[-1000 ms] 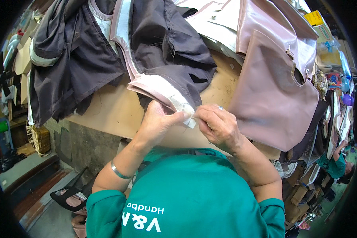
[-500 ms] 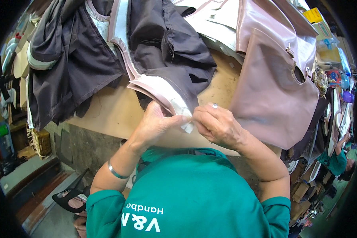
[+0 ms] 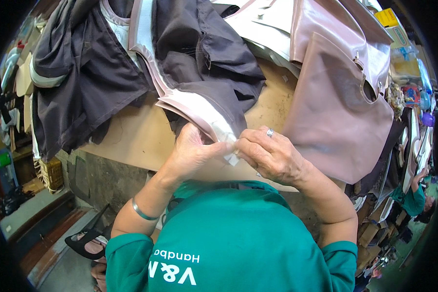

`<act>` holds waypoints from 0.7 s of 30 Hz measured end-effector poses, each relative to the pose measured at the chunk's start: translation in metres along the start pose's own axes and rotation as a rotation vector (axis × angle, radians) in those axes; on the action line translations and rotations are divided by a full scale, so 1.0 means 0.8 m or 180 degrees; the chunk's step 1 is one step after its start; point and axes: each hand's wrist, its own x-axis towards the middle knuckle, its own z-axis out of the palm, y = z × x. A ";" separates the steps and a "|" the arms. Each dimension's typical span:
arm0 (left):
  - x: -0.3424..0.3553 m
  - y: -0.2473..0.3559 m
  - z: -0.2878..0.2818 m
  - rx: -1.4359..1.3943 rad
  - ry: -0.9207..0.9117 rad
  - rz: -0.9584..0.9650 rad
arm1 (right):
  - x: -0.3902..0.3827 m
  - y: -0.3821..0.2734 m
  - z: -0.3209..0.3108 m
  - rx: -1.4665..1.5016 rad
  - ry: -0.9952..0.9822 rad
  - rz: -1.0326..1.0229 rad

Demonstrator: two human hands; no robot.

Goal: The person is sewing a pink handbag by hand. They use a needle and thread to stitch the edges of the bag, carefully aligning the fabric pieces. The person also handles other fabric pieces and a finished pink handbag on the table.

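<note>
A dark lining (image 3: 204,53) spreads over the table, joined to a pink and white bag edge (image 3: 192,103) that narrows toward me. My left hand (image 3: 190,153) grips the near end of this edge, thumb on top and fingers underneath. Close against it, my right hand (image 3: 270,153) is closed in a pinch at the tip. A small whitish strip (image 3: 232,159) pokes out below the fingertips. Whatever lies between the right fingers is hidden. To the right lies a pink leather-like bag body (image 3: 336,107) with a curved cutout.
The tan tabletop (image 3: 126,141) ends just in front of my body. White and pink bag pieces (image 3: 265,24) are piled at the back. A yellow box (image 3: 387,18) and clutter line the right side. Another person in a green sleeve (image 3: 411,199) is at far right.
My right hand has turned slightly and shifted a little to the right, still pinched at the tip. My left hand keeps its grip in the same place.
</note>
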 end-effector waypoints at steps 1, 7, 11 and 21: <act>0.000 0.000 0.000 -0.0004 -0.0026 0.0021 | 0.003 0.000 -0.005 0.0185 -0.0128 0.0086; -0.001 -0.002 0.000 -0.0161 -0.0102 -0.0046 | 0.007 0.012 0.000 0.1267 -0.0520 0.0932; -0.006 -0.002 -0.004 -0.0297 -0.0113 -0.0033 | 0.009 0.013 -0.002 0.1706 -0.0517 0.0943; -0.003 -0.007 -0.004 -0.0056 -0.0115 0.0073 | 0.011 0.012 0.001 0.3389 -0.0896 0.2822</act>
